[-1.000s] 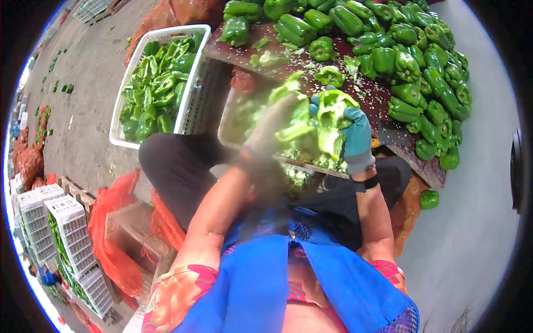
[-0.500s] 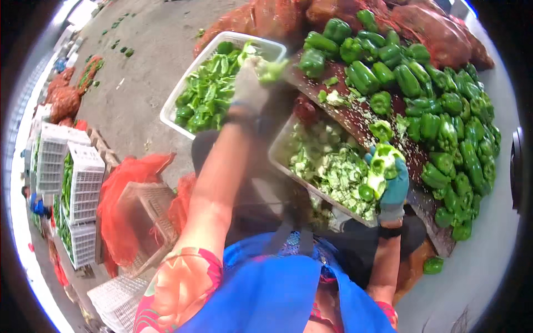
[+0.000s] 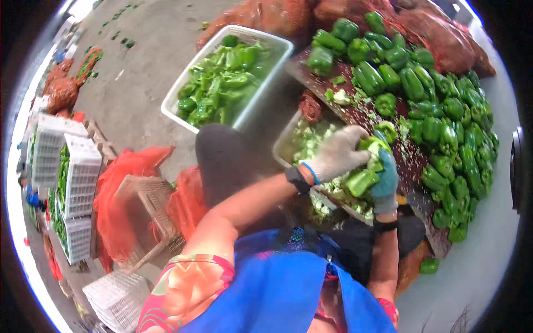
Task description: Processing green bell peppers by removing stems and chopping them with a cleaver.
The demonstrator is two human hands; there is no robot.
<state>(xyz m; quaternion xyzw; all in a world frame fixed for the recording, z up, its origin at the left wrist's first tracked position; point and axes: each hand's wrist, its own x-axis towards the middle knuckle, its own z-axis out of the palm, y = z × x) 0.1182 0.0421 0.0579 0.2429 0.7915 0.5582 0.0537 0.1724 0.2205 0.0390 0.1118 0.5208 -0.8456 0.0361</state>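
My right hand (image 3: pixel 387 182), in a teal and grey glove, is closed around pieces of a cut green bell pepper (image 3: pixel 362 182), whose pale inside shows. My left hand (image 3: pixel 340 151), in a whitish glove, reaches across to it, with curled fingertips gripping the pepper's upper part. Both hands are over a bin (image 3: pixel 284 136) of pale pepper cores and seedy scraps (image 3: pixel 315 140). A white bin (image 3: pixel 266 87) of green pepper pieces (image 3: pixel 225 77) stands farther left. The left fingertips partly overlap the pepper.
Whole green bell peppers (image 3: pixel 438 122) are heaped on a dark, seed-strewn board (image 3: pixel 361 119) at right. Full red mesh sacks (image 3: pixel 266 22) lie behind. On the left are loose red netting (image 3: pixel 122 205), a beige crate (image 3: pixel 150 202) and stacked white crates (image 3: pixel 80 191).
My left hand has moved from above the white bin, where it held a pale green piece, rightward to the pepper in my right hand. That piece has left its grip.
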